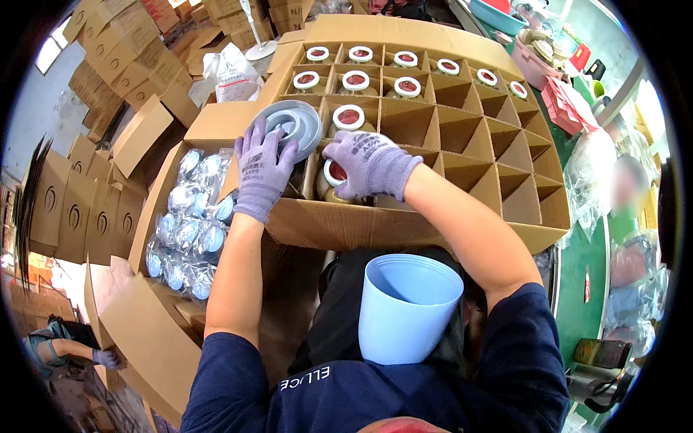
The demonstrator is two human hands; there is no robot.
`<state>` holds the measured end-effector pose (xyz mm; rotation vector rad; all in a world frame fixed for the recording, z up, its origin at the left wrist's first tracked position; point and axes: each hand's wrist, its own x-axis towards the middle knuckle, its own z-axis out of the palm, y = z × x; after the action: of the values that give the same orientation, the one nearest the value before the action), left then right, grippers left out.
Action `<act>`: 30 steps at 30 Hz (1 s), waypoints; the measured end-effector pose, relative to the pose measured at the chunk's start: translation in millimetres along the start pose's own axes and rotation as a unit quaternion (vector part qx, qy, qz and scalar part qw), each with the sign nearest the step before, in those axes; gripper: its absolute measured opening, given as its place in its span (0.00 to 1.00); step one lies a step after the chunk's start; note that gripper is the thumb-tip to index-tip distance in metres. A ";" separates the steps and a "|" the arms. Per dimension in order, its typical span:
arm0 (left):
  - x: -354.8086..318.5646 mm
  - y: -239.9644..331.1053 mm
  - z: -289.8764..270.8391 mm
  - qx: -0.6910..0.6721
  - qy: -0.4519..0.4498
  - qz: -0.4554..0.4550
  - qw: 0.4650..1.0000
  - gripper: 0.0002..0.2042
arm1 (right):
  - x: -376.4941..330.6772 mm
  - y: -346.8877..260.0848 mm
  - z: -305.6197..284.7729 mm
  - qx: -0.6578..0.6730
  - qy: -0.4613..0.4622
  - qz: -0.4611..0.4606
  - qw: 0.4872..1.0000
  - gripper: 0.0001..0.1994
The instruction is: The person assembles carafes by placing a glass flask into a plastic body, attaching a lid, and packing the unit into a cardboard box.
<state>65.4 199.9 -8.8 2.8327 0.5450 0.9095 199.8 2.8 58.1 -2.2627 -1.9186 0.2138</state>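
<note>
Nearest you, a pale blue plastic cup (406, 309) sits tucked against your body, below and between your two forearms. Your right hand (369, 164), in a purple knit glove, is closed over the top of a jar (333, 175) with a white-rimmed red lid, the jar sitting in a cell at the near edge of the divided carton (505, 195). Just to the left of that grip, your left hand (263, 169), gloved the same, has its fingers spread flat against a stack of grey lids (294, 124) tilted up on the carton's near-left corner; whether the fingers actually clamp the stack you cannot tell. Left of and below that hand, an open box (155, 209) holds bagged grey lids (188, 231). Beyond your right hand, more red-lidded jars (355, 79) fill the far rows, while the cells to its right stand open.
</note>
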 end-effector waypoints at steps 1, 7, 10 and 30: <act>1.6 0.3 -4.0 0.019 -0.020 -0.016 0.999 0.23 | -5.5 -8.6 -15.4 -0.015 0.031 0.006 0.999 0.27; -18.4 90.0 -87.2 -0.486 -0.001 0.082 0.870 0.51 | -82.9 -45.1 -104.9 0.023 0.348 -0.077 0.934 0.27; -22.3 138.6 -98.8 -0.422 0.017 0.130 0.897 0.50 | -104.4 -63.3 -109.0 -0.017 0.443 -0.127 0.887 0.34; -68.7 231.6 -98.0 -0.670 -0.118 0.011 0.733 0.40 | -284.8 -61.1 0.8 0.840 0.226 0.039 0.493 0.50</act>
<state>26.3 -40.5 84.1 1.5302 -0.1942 0.5178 94.3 -268.3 71.0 -0.7343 -0.4426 0.8669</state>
